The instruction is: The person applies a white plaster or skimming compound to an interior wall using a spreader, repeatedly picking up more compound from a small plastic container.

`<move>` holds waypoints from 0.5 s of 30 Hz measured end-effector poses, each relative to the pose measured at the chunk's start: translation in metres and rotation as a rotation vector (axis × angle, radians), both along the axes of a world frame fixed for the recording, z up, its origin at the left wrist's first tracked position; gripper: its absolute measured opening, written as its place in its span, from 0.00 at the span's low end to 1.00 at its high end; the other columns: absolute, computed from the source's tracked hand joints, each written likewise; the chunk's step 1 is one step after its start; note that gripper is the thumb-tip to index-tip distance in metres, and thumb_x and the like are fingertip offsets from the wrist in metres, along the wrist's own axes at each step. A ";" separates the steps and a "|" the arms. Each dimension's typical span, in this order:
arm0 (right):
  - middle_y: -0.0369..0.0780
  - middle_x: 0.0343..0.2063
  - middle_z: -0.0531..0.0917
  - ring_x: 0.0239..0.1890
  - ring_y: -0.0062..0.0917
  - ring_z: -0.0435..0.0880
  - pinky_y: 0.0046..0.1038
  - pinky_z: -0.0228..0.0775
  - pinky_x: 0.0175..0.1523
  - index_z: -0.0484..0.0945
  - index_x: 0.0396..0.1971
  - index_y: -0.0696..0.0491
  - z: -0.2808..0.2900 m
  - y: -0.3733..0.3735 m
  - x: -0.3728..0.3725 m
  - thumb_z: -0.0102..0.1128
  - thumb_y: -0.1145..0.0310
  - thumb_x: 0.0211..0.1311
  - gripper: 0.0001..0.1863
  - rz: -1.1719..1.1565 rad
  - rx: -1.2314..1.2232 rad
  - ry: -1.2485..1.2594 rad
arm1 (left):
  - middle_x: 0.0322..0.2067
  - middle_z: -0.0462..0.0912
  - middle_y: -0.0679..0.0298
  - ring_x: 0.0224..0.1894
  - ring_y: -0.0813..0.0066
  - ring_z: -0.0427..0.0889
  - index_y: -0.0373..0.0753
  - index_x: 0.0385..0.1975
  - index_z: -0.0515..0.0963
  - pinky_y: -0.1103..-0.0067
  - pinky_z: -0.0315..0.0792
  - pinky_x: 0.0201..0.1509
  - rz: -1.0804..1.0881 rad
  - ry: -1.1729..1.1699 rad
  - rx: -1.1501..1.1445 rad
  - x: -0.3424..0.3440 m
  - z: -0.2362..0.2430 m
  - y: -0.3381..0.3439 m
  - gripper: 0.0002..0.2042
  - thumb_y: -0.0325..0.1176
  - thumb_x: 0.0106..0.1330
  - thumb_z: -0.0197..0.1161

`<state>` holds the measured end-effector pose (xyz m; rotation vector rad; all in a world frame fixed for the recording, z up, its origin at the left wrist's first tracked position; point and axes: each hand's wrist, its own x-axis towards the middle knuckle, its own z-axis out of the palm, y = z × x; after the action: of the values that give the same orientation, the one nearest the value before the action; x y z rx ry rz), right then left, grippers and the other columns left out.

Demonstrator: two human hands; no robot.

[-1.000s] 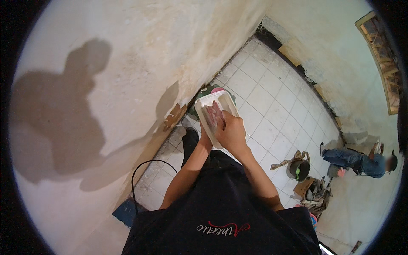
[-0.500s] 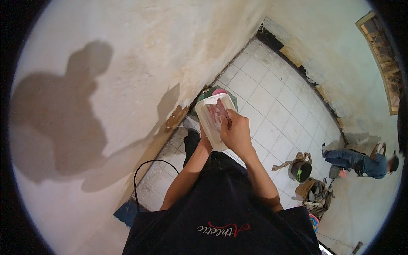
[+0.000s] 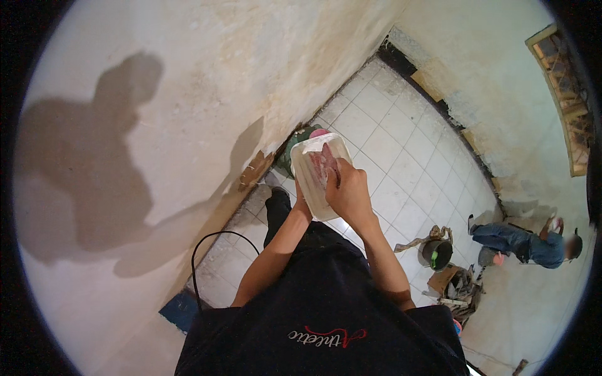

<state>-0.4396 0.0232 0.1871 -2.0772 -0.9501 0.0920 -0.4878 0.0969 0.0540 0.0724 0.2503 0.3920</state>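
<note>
A shallow white plastic tray [image 3: 306, 175] is held up in front of my body, above the tiled floor. My left hand [image 3: 302, 205] grips its left side and lower part from beneath, with most of the fingers hidden. In my right hand [image 3: 351, 193] is a flat reddish scraper [image 3: 322, 160] smeared with white paste, pinched between thumb and fingers. Its blade lies over the inside of the tray, near the far end. White paste coats the tray's far end.
A stained wall [image 3: 188, 113] rises close on my left. Beyond the tray are a green bundle [image 3: 285, 160] and a pink round thing [image 3: 318, 133]. At right stand a dark bucket [image 3: 437, 254], a cardboard box [image 3: 442, 279] and a co-worker [image 3: 544, 249] facing the wall. A black cable [image 3: 195, 266] loops at left.
My view has shifted slightly. The scraper and tray keep nearly the same place in my hands, the blade sitting a little differently. The co-worker's hands have moved along the wall.
</note>
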 end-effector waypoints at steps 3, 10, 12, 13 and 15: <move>0.57 0.16 0.76 0.21 0.53 0.78 0.41 0.69 0.26 0.73 0.28 0.64 0.024 -0.003 0.002 0.54 0.79 0.56 0.03 -0.048 -0.022 0.059 | 0.52 0.77 0.64 0.55 0.69 0.76 0.43 0.58 0.70 0.71 0.71 0.62 -0.014 0.002 -0.013 0.002 0.008 -0.003 0.24 0.53 0.71 0.48; 0.56 0.16 0.75 0.20 0.52 0.78 0.40 0.68 0.25 0.73 0.27 0.63 0.017 -0.006 -0.001 0.54 0.78 0.57 0.04 -0.008 -0.076 0.027 | 0.53 0.76 0.65 0.55 0.70 0.76 0.43 0.60 0.69 0.73 0.71 0.62 -0.008 -0.062 0.000 0.002 -0.023 -0.005 0.24 0.52 0.72 0.47; 0.57 0.16 0.75 0.20 0.52 0.77 0.40 0.68 0.25 0.73 0.27 0.63 0.020 -0.011 0.006 0.55 0.78 0.57 0.04 -0.108 -0.113 0.068 | 0.54 0.76 0.65 0.56 0.71 0.75 0.43 0.60 0.68 0.73 0.70 0.62 -0.026 -0.024 0.035 0.003 0.001 -0.007 0.24 0.52 0.72 0.47; 0.57 0.16 0.75 0.20 0.52 0.77 0.40 0.68 0.25 0.73 0.27 0.63 0.015 -0.011 0.007 0.55 0.78 0.57 0.04 -0.082 -0.081 0.041 | 0.55 0.75 0.65 0.56 0.71 0.75 0.43 0.60 0.68 0.73 0.70 0.63 -0.037 -0.007 0.055 0.003 0.013 -0.007 0.24 0.52 0.72 0.46; 0.57 0.15 0.74 0.20 0.52 0.77 0.40 0.67 0.25 0.73 0.27 0.63 0.000 -0.008 0.005 0.55 0.78 0.57 0.04 -0.027 -0.018 -0.018 | 0.55 0.75 0.65 0.57 0.70 0.75 0.44 0.61 0.67 0.72 0.70 0.63 -0.012 -0.032 -0.020 0.006 0.008 -0.011 0.24 0.52 0.73 0.45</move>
<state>-0.4343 0.0155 0.1876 -2.1099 -0.9352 0.0678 -0.4813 0.0863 0.0621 0.0478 0.2220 0.3781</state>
